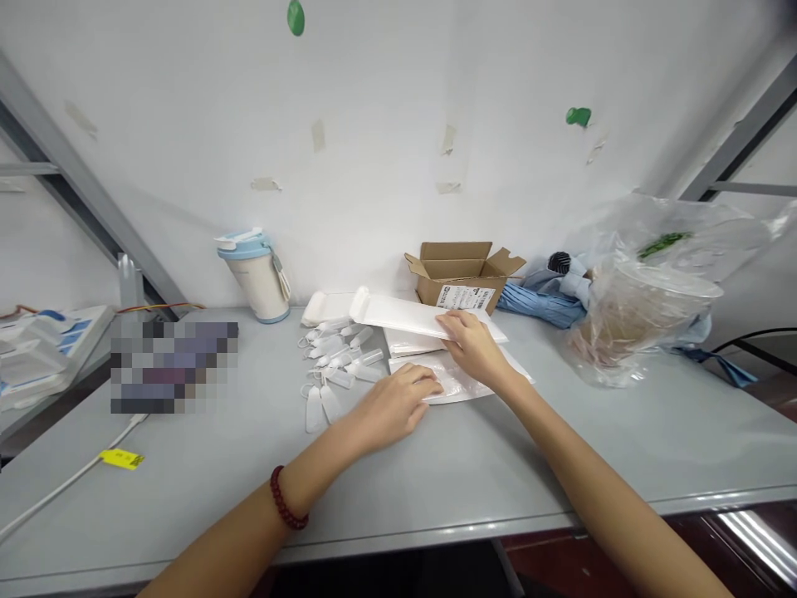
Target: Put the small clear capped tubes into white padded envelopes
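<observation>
My right hand [471, 345] is closed on the right part of a white padded envelope [398, 312], its fingers on top. This envelope lies slanted over another white envelope [411, 341]. My left hand [398, 405] rests palm down, its fingertips lying on the near edge of a lower white envelope [464, 380] and the thumb apart from them. Left of the envelopes lie several small translucent white pieces with ring loops [339, 357]. Two white tags [322, 407] lie nearest the left forearm. What is under the right hand's fingers is partly hidden.
Behind the envelopes stands an open cardboard box [461, 278] against the wall. A cream and blue tumbler [255, 278] stands back left. On the right are a folded blue umbrella [545, 303] and a plastic-wrapped tub [647, 311]. A white cable [68, 479] crosses the left side.
</observation>
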`<move>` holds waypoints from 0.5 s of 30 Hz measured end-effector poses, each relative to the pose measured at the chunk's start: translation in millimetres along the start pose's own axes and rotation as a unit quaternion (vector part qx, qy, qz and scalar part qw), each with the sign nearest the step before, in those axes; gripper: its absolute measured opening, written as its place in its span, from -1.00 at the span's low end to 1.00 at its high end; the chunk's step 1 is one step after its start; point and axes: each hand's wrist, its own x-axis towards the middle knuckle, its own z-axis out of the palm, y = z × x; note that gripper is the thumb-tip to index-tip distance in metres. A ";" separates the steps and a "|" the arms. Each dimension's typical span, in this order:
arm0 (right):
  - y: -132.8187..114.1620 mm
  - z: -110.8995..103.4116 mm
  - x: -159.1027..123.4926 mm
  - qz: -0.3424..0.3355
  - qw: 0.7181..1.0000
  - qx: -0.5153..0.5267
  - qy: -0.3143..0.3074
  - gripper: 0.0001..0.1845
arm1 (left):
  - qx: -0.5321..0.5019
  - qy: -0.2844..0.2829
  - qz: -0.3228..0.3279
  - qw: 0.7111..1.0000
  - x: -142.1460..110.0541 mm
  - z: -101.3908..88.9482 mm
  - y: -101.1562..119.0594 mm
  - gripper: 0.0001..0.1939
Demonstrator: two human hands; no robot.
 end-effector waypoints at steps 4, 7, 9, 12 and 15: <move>1.8 0.1 1.0 -0.004 1.000 0.001 0.008 -0.61 | -0.057 -0.012 -0.008 0.998 -0.5 -6.5 -2.2 -0.68; 2.7 0.3 1.4 -0.005 1.000 0.002 -0.007 -0.62 | -0.073 -0.020 -0.012 0.997 -1.1 -10.0 -1.3 -0.71; 2.8 -0.3 1.4 -0.002 1.000 0.001 -0.012 -0.61 | -0.084 -0.026 -0.015 0.996 -0.8 -10.9 0.6 -0.74; 1.8 -3.0 1.0 -0.005 1.000 -0.003 -0.005 -0.63 | -0.131 -0.003 -0.030 0.991 1.5 -11.7 3.0 -0.85; -0.6 -6.8 0.3 -0.028 0.999 -0.025 0.019 -0.66 | -0.202 0.190 -0.153 0.949 4.7 -18.6 0.0 -0.90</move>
